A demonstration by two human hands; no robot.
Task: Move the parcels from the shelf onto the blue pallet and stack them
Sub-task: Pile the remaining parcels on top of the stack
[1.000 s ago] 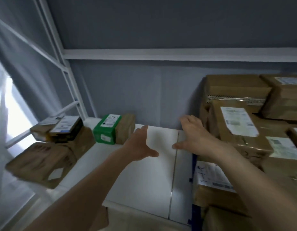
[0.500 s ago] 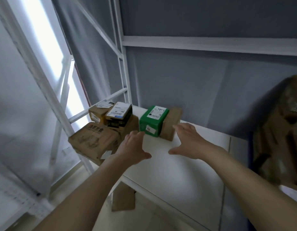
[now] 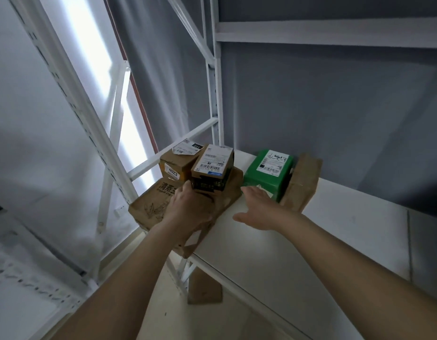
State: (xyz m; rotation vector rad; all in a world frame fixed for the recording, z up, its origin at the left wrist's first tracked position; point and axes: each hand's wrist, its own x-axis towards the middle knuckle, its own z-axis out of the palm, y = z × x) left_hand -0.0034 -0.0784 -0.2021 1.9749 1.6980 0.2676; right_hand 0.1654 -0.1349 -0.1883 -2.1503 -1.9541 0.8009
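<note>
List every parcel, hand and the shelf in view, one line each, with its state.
large flat parcel: on the shelf, overhanging its front edge
4023 parcel: stacked on the flat one
barcode parcel: stacked beside it
green parcel: upright on the shelf
brown parcel: leaning against the green one
left hand: on the flat parcel
right hand: open by the green parcel
shelf: holding all five parcels

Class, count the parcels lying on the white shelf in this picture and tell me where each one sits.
5. A large flat brown box at the shelf's left end, two small boxes atop it, a green box, and a brown parcel right of it. Others may be hidden.
</note>
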